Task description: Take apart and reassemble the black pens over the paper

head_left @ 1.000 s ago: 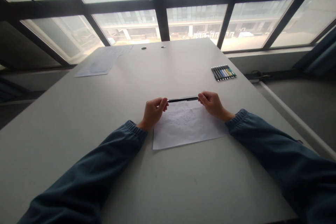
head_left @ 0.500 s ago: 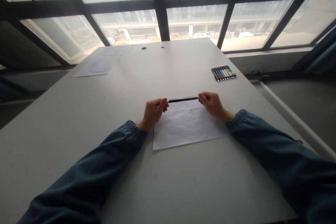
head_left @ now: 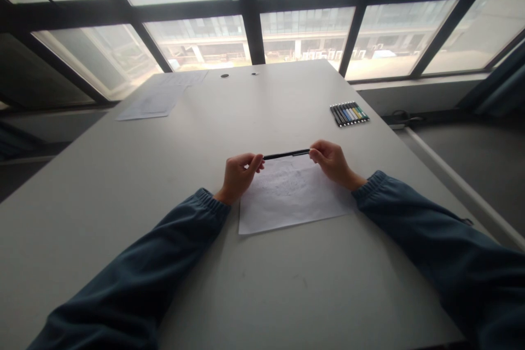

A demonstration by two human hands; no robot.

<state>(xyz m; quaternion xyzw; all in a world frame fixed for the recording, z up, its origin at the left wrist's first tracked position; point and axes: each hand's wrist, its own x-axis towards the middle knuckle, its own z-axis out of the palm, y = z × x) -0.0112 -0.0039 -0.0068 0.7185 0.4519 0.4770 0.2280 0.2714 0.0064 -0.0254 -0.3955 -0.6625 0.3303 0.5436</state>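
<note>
A thin black pen is held level above the far edge of a white sheet of paper with a faint drawing on it. My left hand pinches the pen's left end with curled fingers. My right hand pinches its right end the same way. Both hands rest at the sheet's far corners, on a grey table. Dark blue sleeves cover both forearms.
A row of several coloured pens lies at the table's right edge. More sheets of paper lie at the far left. Two small round holes sit near the far edge. Large windows with dark frames stand behind the table.
Both hands have lifted the pen slightly and tilted its right end a little upward. The paper has not moved.
</note>
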